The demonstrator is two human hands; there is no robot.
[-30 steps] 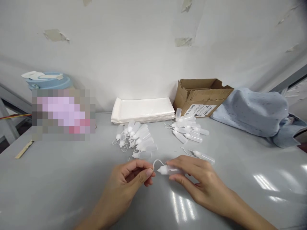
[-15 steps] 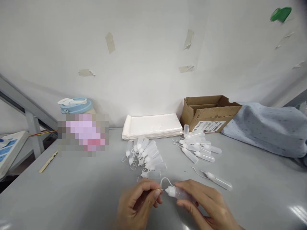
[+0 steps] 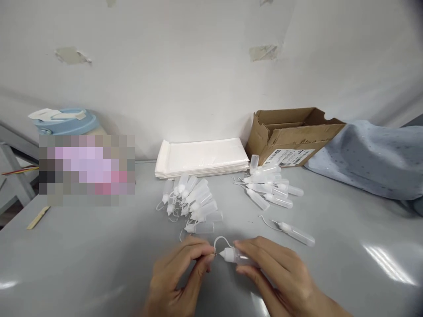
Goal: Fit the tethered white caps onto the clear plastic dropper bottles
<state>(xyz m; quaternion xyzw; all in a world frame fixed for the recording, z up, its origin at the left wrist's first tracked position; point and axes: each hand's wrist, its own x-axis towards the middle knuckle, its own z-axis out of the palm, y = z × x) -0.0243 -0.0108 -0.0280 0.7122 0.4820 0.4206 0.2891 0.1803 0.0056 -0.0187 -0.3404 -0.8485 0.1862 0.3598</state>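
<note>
My right hand (image 3: 280,275) grips a small clear squeeze bottle (image 3: 245,258), which lies on its side just above the table with its white nozzle pointing left. A thin metal needle tip sticks out of the nozzle. From the bottle's neck a white cap strap (image 3: 222,238) arches over to my left hand (image 3: 180,277), whose thumb and forefinger pinch its end at the needle's point. The fingertips hide the cap itself. Beyond my left hand lies a pile of similar bottles (image 3: 201,207) with their straps. Past my right hand rests a single needle-tipped bottle (image 3: 299,234).
Another group of bottles (image 3: 259,200) lies before an open cardboard box (image 3: 299,136). White padded envelopes (image 3: 205,156) are stacked against the wall. Blue-grey cloth (image 3: 373,163) sits at right. At left are a blue-lidded container (image 3: 69,123), partly blurred out, and a wooden stick (image 3: 38,218).
The camera view has shifted, so the table's things appear higher and mostly further left. Both hands keep their hold, and the strap's end stays at the needle tip.
</note>
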